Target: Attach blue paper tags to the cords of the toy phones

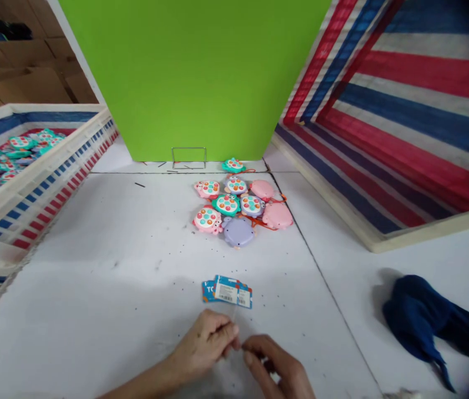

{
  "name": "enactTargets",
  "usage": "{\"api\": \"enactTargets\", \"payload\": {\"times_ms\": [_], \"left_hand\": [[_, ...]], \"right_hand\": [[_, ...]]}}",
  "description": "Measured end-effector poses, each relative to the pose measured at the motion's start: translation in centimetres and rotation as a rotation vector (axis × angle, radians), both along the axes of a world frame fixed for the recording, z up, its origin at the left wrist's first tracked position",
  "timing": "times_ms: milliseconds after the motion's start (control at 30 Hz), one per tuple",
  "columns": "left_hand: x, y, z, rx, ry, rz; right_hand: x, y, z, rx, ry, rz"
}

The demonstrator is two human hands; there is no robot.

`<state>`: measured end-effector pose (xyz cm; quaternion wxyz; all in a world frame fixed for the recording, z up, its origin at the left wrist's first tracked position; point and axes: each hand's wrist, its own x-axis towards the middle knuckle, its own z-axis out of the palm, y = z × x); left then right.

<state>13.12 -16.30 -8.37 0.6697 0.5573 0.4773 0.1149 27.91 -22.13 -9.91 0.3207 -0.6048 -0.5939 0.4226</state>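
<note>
Low in the head view, my left hand is closed with thumb and fingers pinched together. My right hand meets it fingertip to fingertip, also pinched. A faint thin clear strand seems to run from my fingers up to the tags; what exactly they grip is too small to make out. Just beyond my hands lie a few overlapping blue cardboard tags with white barcode labels. Farther off sits a cluster of small animal-shaped toys in pink, teal and lilac, among them a teal turtle toy with coloured buttons and a lilac toy lying face down.
A green panel stands at the table's back, with a wire frame before it. At left, a white crate holds many similar toys. A striped-lined bin is at right, with dark blue cloth nearer me.
</note>
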Motion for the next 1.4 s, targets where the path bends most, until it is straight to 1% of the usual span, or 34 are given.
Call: {"api": "enactTargets", "payload": {"times_ms": [67,167,200,267,300,333,433,467,533,633,700,767,867,933,967,1033,1100,1167,1267,1400], "left_hand": [[0.1,-0.2,0.2,0.026,0.030,-0.077],[0.5,-0.6,0.5,0.049,0.042,-0.115],[0.6,-0.7,0.4,0.053,0.044,-0.120],[0.5,-0.6,0.2,0.077,0.064,-0.140],[0.3,-0.3,0.0,0.132,0.089,-0.147],[0.1,0.1,-0.2,0.224,0.123,-0.151],[-0.7,2.0,-0.8,0.605,0.278,-0.135],[-0.9,2.8,-1.0,0.700,0.331,-0.146],[-1.1,4.1,-1.2,0.789,0.411,-0.207],[-1.0,5.0,-1.5,0.825,0.454,-0.293],[-0.9,4.9,-1.8,0.837,0.453,-0.295],[-0.9,4.5,-2.3,0.843,0.443,-0.267],[-0.9,4.1,-3.0,0.815,0.386,-0.175],[-1.1,4.1,-3.0,0.731,0.308,-0.078],[-1.2,4.2,-2.7,0.666,0.262,-0.023],[-1.6,4.4,-1.8,0.491,0.165,0.072],[-1.9,4.5,-0.7,0.325,0.085,0.128],[-2.0,4.5,0.3,0.230,0.042,0.156],[-1.9,4.2,1.2,0.218,0.034,0.180],[-1.6,3.7,1.8,0.264,0.030,0.199]], "right_hand": [[0.2,1.1,0.6,-0.046,0.143,-0.042],[-0.3,2.6,1.0,-0.079,0.336,-0.089],[-0.5,3.0,0.9,-0.082,0.374,-0.104],[-0.6,3.7,0.4,-0.097,0.376,-0.120],[-0.5,4.1,0.1,-0.101,0.349,-0.125],[-0.3,4.4,-0.2,-0.098,0.317,-0.135],[0.5,5.3,-1.4,-0.075,0.259,-0.183],[0.7,5.6,-1.7,-0.068,0.256,-0.201],[1.0,6.0,-2.2,-0.073,0.256,-0.210],[1.0,6.3,-2.6,-0.092,0.241,-0.201],[0.9,6.3,-2.6,-0.099,0.233,-0.197],[0.7,6.3,-2.5,-0.099,0.226,-0.197],[0.4,6.4,-2.1,-0.101,0.213,-0.199],[0.3,6.3,-1.7,-0.098,0.202,-0.190],[0.3,6.2,-1.4,-0.084,0.196,-0.190],[0.4,6.0,-0.5,-0.030,0.182,-0.233],[0.4,5.6,0.4,0.011,0.178,-0.285],[0.2,5.2,1.3,0.009,0.205,-0.305],[-0.8,4.9,2.1,0.050,0.219,-0.271],[-1.9,5.1,2.0,0.190,0.091,-0.232]]}}
